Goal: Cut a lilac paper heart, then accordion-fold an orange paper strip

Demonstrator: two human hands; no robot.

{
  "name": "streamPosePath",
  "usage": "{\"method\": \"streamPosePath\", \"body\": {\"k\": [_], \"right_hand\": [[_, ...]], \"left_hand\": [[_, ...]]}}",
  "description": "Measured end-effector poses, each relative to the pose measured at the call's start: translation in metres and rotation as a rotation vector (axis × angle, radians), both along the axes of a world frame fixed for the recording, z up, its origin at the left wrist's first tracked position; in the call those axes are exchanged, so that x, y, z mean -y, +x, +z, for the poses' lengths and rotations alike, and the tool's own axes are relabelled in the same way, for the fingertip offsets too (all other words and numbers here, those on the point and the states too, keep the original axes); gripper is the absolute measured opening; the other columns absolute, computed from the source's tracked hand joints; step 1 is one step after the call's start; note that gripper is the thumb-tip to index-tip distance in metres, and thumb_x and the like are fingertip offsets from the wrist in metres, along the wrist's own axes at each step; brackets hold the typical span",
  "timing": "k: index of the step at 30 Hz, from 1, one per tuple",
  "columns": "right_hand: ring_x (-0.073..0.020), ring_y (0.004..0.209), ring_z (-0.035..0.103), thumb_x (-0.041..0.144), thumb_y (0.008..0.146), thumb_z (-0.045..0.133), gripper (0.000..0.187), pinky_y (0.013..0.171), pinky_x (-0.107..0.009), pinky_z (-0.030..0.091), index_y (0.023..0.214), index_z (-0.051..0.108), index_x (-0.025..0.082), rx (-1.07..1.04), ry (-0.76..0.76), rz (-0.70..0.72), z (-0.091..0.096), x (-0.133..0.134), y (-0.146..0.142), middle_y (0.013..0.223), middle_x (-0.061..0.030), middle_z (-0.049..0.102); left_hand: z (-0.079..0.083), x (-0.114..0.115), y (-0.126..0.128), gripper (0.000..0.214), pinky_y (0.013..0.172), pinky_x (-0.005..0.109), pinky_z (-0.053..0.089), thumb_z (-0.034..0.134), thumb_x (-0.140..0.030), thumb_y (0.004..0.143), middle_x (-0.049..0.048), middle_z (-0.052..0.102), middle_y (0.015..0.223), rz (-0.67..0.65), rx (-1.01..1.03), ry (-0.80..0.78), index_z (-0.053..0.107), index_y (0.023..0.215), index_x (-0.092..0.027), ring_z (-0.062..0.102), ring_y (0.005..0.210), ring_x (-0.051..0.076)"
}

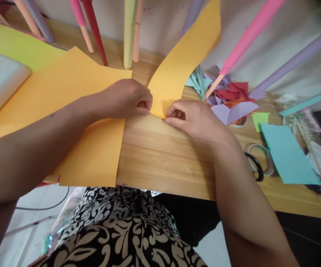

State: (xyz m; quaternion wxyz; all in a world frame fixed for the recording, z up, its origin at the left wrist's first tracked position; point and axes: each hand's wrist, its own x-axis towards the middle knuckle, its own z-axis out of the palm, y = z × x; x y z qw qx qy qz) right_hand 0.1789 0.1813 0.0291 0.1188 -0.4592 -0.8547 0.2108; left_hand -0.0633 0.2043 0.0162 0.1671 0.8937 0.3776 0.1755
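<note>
A long strip of yellow-orange paper [181,63] rises from the desk and curves up to the right. My left hand [129,97] pinches the left corner of its near end, fingers closed. At the right corner of that same end, my right hand [195,116] grips the paper between thumb and fingers. The near edge looks slightly folded between the two hands. Under my left forearm lies a large yellow-orange sheet [99,155], reaching the front edge of the desk.
A white box-shaped device [1,81] rests on the sheets at left. Rolled paper tubes [249,37] lean at the back. Coloured scraps [232,100], tape rolls [263,159], black-handled scissors [254,167] and a turquoise paper [290,154] lie at right on the wooden desk [163,159].
</note>
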Motion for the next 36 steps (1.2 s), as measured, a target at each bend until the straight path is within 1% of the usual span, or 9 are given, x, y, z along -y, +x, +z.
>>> {"method": "streamPosePath", "body": {"k": [4,9,12,17,22,27,31,34,36], "right_hand": [[-0.0177,0.072,0.06,0.026,0.084,0.067,0.005,0.066,-0.031,0.04,0.082,0.069,0.023,0.003,0.03,0.013,0.0,0.001,-0.001,0.078,-0.0005,0.069],[-0.0195,0.075,0.062,0.031,0.088,0.062,0.013,0.069,-0.032,0.044,0.083,0.07,0.023,0.024,0.043,0.006,-0.003,-0.001,0.0,0.077,-0.001,0.069],[-0.02,0.074,0.061,0.031,0.087,0.064,0.011,0.068,-0.033,0.044,0.084,0.071,0.024,0.035,0.033,-0.018,-0.003,-0.003,0.001,0.076,-0.0012,0.069],[-0.0192,0.07,0.059,0.026,0.087,0.066,0.008,0.067,-0.033,0.042,0.083,0.071,0.022,0.142,0.007,-0.1,0.002,-0.003,-0.003,0.077,-0.0017,0.068],[-0.0194,0.074,0.06,0.024,0.087,0.065,0.008,0.071,-0.034,0.042,0.08,0.069,0.023,0.164,0.0,-0.131,0.006,-0.001,-0.007,0.08,-0.0028,0.069],[-0.0202,0.078,0.06,0.022,0.088,0.064,0.008,0.071,-0.034,0.04,0.081,0.069,0.021,0.216,-0.011,-0.167,0.009,0.001,-0.011,0.083,-0.0044,0.07],[-0.0184,0.077,0.057,0.02,0.088,0.063,0.009,0.068,-0.032,0.035,0.085,0.072,0.019,0.206,0.028,-0.14,0.009,0.002,-0.01,0.085,-0.0048,0.07],[-0.017,0.075,0.056,0.02,0.088,0.063,0.011,0.067,-0.031,0.034,0.087,0.073,0.017,0.216,0.033,-0.139,0.008,0.001,-0.009,0.084,-0.0047,0.07],[-0.0172,0.076,0.056,0.019,0.088,0.063,0.011,0.067,-0.031,0.033,0.087,0.074,0.016,0.218,0.035,-0.128,0.008,0.001,-0.009,0.085,-0.0051,0.071]], "left_hand": [[0.007,0.004,0.001,0.014,0.062,0.028,0.033,0.055,-0.027,0.073,-0.0003,0.063,0.068,0.049,-0.097,-0.067,0.069,0.069,-0.024,0.05,0.063,0.014],[0.015,0.007,0.003,0.013,0.064,0.027,0.035,0.062,-0.028,0.076,0.0008,0.067,0.07,0.138,-0.127,-0.172,0.073,0.075,-0.021,0.053,0.063,0.014],[0.017,0.008,0.004,0.015,0.065,0.026,0.035,0.064,-0.029,0.079,0.0006,0.067,0.071,0.166,-0.133,-0.171,0.075,0.079,-0.019,0.053,0.065,0.012],[0.019,0.011,0.007,0.014,0.065,0.025,0.032,0.067,-0.028,0.081,-0.0012,0.062,0.069,0.219,-0.186,-0.143,0.076,0.083,-0.017,0.049,0.064,0.011],[0.023,0.012,0.011,0.014,0.065,0.026,0.029,0.066,-0.026,0.082,-0.0012,0.057,0.073,0.236,-0.221,-0.134,0.074,0.084,-0.015,0.043,0.064,0.011],[0.02,0.008,0.015,0.018,0.067,0.027,0.029,0.067,-0.035,0.081,-0.0015,0.055,0.07,0.319,-0.268,-0.108,0.074,0.081,-0.018,0.038,0.063,0.01],[0.02,0.008,0.01,0.02,0.07,0.025,0.033,0.066,-0.033,0.078,-0.0013,0.056,0.071,0.286,-0.26,-0.137,0.076,0.085,-0.017,0.042,0.064,0.01],[0.023,0.008,0.003,0.019,0.067,0.024,0.031,0.064,-0.026,0.077,-0.0024,0.057,0.07,0.238,-0.243,-0.156,0.077,0.088,-0.018,0.044,0.063,0.01],[0.025,0.007,-0.001,0.021,0.064,0.024,0.029,0.062,-0.028,0.079,-0.0029,0.058,0.069,0.21,-0.256,-0.148,0.077,0.089,-0.018,0.044,0.061,0.009]]}}
